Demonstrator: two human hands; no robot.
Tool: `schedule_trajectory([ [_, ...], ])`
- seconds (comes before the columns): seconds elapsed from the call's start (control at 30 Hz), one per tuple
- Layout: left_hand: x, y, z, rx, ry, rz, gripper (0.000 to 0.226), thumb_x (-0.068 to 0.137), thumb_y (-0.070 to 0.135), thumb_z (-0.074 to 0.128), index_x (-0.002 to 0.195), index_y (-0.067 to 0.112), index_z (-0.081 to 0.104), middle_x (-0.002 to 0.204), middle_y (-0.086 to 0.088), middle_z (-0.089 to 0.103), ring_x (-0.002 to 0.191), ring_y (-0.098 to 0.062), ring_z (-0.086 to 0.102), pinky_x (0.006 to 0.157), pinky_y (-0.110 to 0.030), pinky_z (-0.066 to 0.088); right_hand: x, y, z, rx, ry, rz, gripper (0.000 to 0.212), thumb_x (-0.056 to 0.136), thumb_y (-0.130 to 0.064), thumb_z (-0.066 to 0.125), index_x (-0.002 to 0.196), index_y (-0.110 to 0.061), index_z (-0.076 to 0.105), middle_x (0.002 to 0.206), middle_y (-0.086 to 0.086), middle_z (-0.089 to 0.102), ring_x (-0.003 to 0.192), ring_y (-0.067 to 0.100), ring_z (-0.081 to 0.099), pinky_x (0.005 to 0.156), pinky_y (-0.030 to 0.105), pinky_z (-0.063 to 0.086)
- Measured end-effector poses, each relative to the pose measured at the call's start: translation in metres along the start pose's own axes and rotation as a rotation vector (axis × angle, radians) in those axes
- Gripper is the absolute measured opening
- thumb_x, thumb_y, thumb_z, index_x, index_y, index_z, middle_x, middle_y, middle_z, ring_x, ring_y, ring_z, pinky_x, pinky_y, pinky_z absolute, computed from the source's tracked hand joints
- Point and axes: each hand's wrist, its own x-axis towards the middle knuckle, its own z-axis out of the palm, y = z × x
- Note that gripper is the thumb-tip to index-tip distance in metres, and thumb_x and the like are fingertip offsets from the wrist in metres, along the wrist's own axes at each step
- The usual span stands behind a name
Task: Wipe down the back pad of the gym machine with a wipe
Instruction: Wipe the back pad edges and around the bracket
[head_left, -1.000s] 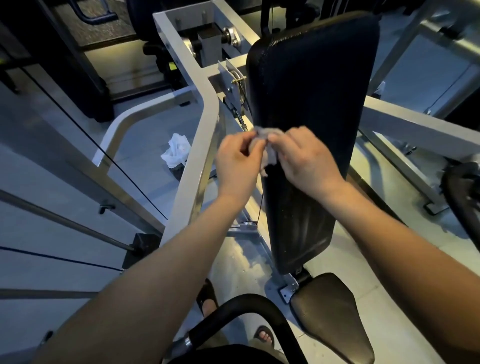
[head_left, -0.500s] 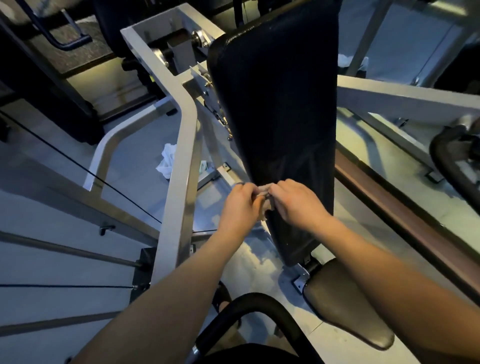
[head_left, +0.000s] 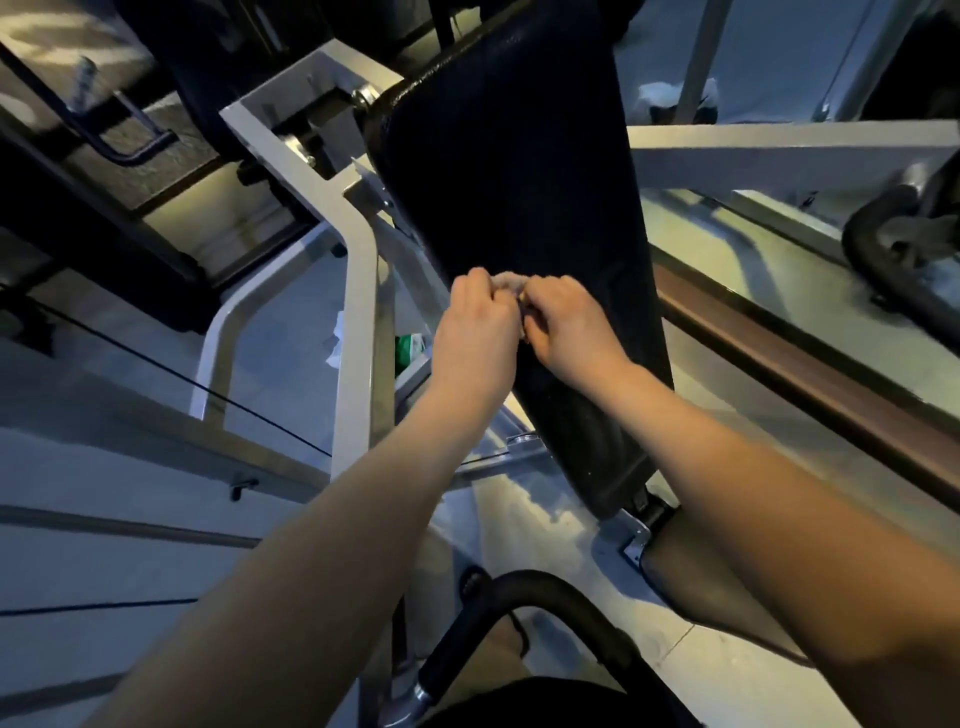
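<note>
Pinching a small, crumpled, pale wipe (head_left: 511, 283) with both bare hands at once: with the left hand (head_left: 475, 332) from the left side and with the right hand (head_left: 566, 327) from the right. Curling the fingers of each hand tightly inward, closing them on the wipe and leaving only a little bunch of it showing above the knuckles. Holding the two hands together, touching knuckle to knuckle with no gap between. Reaching out with both forearms bare, meeting near the middle of the view.

Holding the wipe right in front of the tall, black, padded vinyl back pad (head_left: 519, 171) of the machine, near its left edge and about halfway down its length; not possible to tell whether touching the pad's surface or hanging just off it. Looking down on the pad tilting up and away, fixed at its foot to a small metal bracket (head_left: 636, 540) just beside a black padded seat (head_left: 691, 582), partly hidden under the right forearm.

Seeing, just left of the pad, a pale grey square-tube steel frame (head_left: 358, 291) bending down toward the pale floor (head_left: 280, 332), with a thin black cable (head_left: 208, 391) running slantwise further left. Catching, behind that frame, a crumpled white tissue (head_left: 335, 338) and a green packet (head_left: 410, 349), both half hidden by the tube. Noticing a long brown rail (head_left: 810, 379) to the right of the pad, and a curved black foam-covered handle (head_left: 519, 584) at the bottom edge, nearest the camera.
</note>
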Motion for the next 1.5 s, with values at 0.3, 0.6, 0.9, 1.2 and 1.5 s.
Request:
schedule_trajectory([
  [0.3,-0.04,0.017,0.037,-0.254,-0.407,-0.186,0.026,0.095,0.005,0.055,0.118,0.007,0.066,0.114,-0.012,0.057,0.102,-0.029,0.058,0.088,-0.033,0.046,-0.08,0.024,0.003,0.154,-0.265,0.353,0.005,0.099,-0.018,0.057,0.101,-0.02,0.052,0.087,0.001,0.062,0.08,0.023,0.059,0.073,0.042,0.049],
  [0.6,-0.063,0.021,0.016,-0.989,-0.198,-0.643,0.025,0.1,0.015,0.062,0.124,0.017,0.068,0.113,0.006,0.072,0.106,-0.009,0.067,0.087,-0.02,0.052,-0.098,-0.001,-0.014,0.436,-0.075,0.456,0.02,0.101,-0.034,0.063,0.108,-0.024,0.078,0.106,-0.005,0.058,0.1,0.002,0.055,0.091,0.015,0.043],
  [0.9,-0.054,0.038,-0.016,-0.973,-0.165,-0.563,0.041,0.096,-0.002,0.042,0.118,0.02,0.07,0.105,0.009,0.074,0.083,-0.002,0.067,0.077,-0.018,0.053,-0.081,-0.019,-0.025,0.69,0.052,0.601,0.014,0.101,-0.031,0.061,0.108,-0.021,0.07,0.099,-0.002,0.071,0.088,0.008,0.065,0.075,0.021,0.05],
  [1.2,0.017,-0.014,-0.054,0.215,0.1,0.032,0.082,0.091,0.032,0.068,0.157,0.007,0.027,0.166,-0.016,0.015,0.155,-0.034,0.007,0.126,-0.046,0.011,0.029,-0.012,-0.051,0.174,0.233,0.156,0.015,0.095,-0.024,0.062,0.101,-0.012,0.056,0.112,0.005,0.051,0.096,0.016,0.052,0.082,0.025,0.04],
  [1.5,0.032,-0.037,-0.026,0.57,0.017,0.074,0.125,0.079,0.057,0.077,0.16,0.003,-0.001,0.166,-0.024,-0.011,0.154,-0.043,-0.009,0.125,-0.054,0.007,0.05,0.0,-0.027,0.107,0.244,-0.083,0.029,0.091,-0.002,0.059,0.118,-0.011,0.066,0.117,0.004,0.065,0.108,0.022,0.056,0.096,0.027,0.047],
])
